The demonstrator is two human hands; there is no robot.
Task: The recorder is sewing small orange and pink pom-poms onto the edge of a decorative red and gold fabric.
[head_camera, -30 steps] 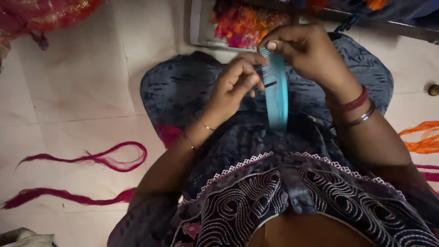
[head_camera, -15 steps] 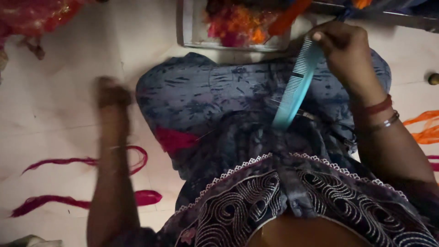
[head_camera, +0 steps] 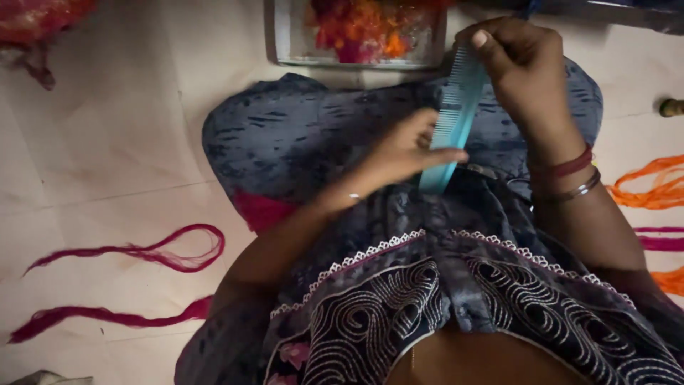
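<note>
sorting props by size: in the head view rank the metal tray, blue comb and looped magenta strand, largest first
1. metal tray, partly cut off
2. looped magenta strand, long but thin
3. blue comb
Strand versus comb is unsure: hands hide part of the comb.
</note>
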